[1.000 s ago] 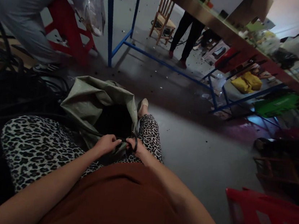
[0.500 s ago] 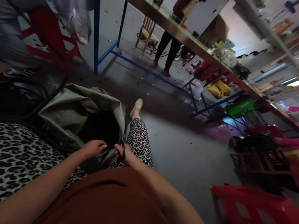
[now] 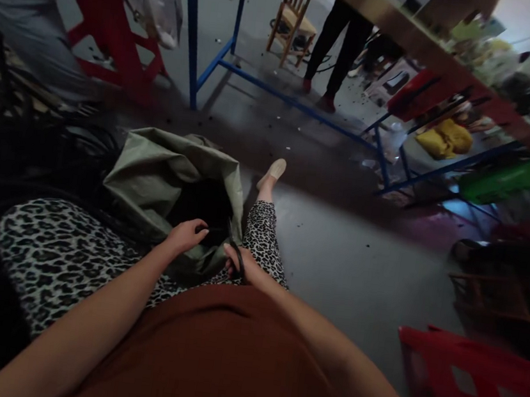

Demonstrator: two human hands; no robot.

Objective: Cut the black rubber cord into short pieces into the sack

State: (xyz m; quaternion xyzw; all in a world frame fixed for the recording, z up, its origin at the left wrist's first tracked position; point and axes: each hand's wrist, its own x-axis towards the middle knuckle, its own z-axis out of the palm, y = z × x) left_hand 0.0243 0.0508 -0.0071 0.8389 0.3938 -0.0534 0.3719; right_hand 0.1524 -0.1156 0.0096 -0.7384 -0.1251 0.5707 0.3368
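Over the mouth of a grey-green sack, my left hand is closed in a pinch on a small dark piece, too dim to name more exactly. My right hand grips a pair of scissors by its black handle. The blades point up toward the sack's right rim and are hard to make out. A short gap separates the two hands. The inside of the sack is dark, so its contents are hidden.
Black cables or strips lie in a dark heap on the left. A blue-legged workbench stands ahead, with a person's legs behind it. Red stools are at lower right and upper left, where another person sits.
The view has turned and tilted down, so the scene sits differently. My hands have drawn slightly apart, the left now at the sack's dark opening. The scissors stay in my right hand.
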